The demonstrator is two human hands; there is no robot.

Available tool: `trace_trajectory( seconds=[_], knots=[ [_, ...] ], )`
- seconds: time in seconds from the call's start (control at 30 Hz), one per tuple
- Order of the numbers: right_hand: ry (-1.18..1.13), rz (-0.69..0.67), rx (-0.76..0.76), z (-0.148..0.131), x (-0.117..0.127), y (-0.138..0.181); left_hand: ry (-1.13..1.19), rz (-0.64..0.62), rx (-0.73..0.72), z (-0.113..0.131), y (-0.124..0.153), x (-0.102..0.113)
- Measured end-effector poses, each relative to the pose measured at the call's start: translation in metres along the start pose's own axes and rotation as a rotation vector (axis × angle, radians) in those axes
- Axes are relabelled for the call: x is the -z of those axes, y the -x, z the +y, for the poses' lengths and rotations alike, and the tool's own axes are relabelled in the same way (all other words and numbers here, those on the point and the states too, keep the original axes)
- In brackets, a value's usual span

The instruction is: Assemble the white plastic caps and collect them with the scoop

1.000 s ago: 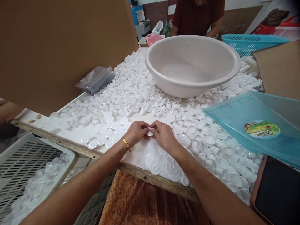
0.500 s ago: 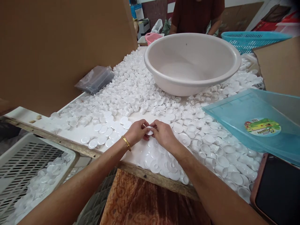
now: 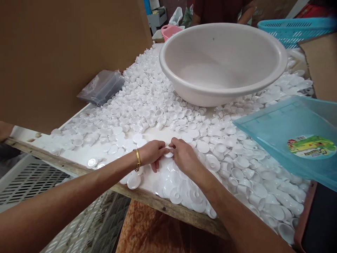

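A small white saucer is pinched at my fingertips, just above the tabletop. My left hand, with a gold bracelet at the wrist, has thumb and forefinger closed at the saucer's left edge; its lower fingers hang below. On the other side, my right hand grips the saucer's right edge with thumb and fingers. A heap of white saucers lies below my right hand by the table's front edge. More flat white saucers are near my left wrist.
Many small white cups cover the table behind my hands. A large pale basin stands on them. To the right are a clear blue plastic sheet and a phone. Cardboard rises at left; a white crate sits below.
The camera view has moved closer and shifted. My left wrist has swung left and my left hand's lower fingers have loosened downward. The saucer stays between both hands.
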State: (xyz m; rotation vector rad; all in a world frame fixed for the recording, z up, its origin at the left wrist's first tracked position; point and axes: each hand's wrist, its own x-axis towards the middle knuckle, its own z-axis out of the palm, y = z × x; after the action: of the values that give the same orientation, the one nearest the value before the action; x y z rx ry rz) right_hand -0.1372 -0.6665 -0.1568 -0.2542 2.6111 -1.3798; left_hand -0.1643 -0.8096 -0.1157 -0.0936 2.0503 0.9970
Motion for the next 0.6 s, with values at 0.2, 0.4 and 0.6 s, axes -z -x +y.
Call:
trace_trajectory(
  seconds=[0.2,0.4,0.6],
  knots=[
    [0.018,-0.051,0.028,-0.001,0.003,-0.002,0.009,-0.071,0.069,0.002,0.001,0.0],
    [0.026,-0.046,0.018,-0.005,0.004,0.002,0.108,0.07,0.026,-0.006,0.004,-0.014],
    [0.13,0.084,0.15,-0.01,0.006,0.013,-0.165,0.461,-0.188,-0.017,0.026,-0.026]
  ],
)
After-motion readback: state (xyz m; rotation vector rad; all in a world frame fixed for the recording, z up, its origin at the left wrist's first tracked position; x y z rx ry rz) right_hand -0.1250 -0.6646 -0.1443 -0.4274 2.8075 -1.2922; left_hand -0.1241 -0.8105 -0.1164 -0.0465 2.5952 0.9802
